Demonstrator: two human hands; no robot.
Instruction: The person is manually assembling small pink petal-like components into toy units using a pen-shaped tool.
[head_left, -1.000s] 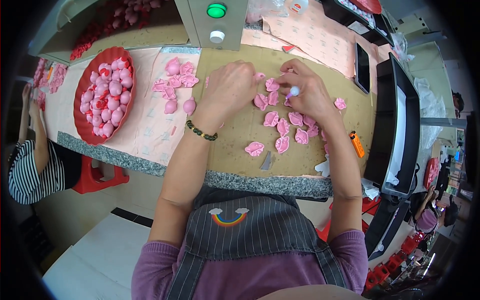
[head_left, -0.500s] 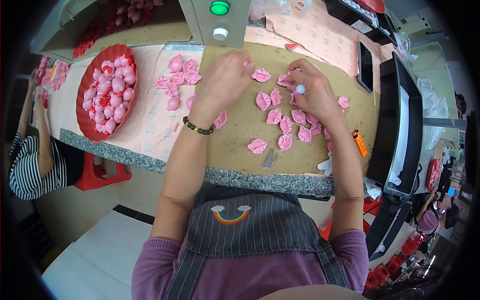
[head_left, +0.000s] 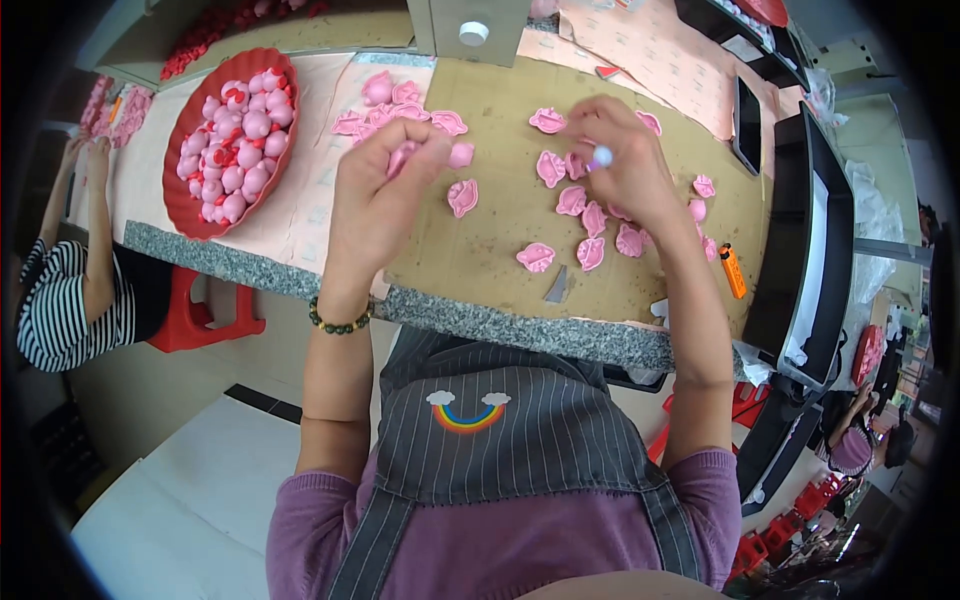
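Observation:
My left hand [head_left: 375, 195] is closed, with a pink plastic piece [head_left: 402, 158] showing between thumb and fingers. Just off its fingertips is another small pink piece [head_left: 461, 154]; whether it is held or lying on the board I cannot tell. My right hand [head_left: 632, 165] is curled round a thin purple stick with a pale round end [head_left: 600, 157], its fingers slightly blurred. Below and around that hand lie several pink shell-shaped pieces [head_left: 571, 201], some partly hidden by it. Beside my left hand is a cluster of similar pieces [head_left: 377, 118].
A red scalloped bowl [head_left: 180, 205] of round pink parts stands at the left. On the brown board [head_left: 480, 255] lie a grey blade [head_left: 557, 284] and an orange lighter [head_left: 733, 270]. A phone [head_left: 746, 125] and black tray [head_left: 790, 290] are at the right. Another person [head_left: 75, 310] sits far left.
The view has shifted. My left hand has moved left and nearer to me, beside the pink cluster. My right hand has come away from the piece at its fingertips, still with the stick.

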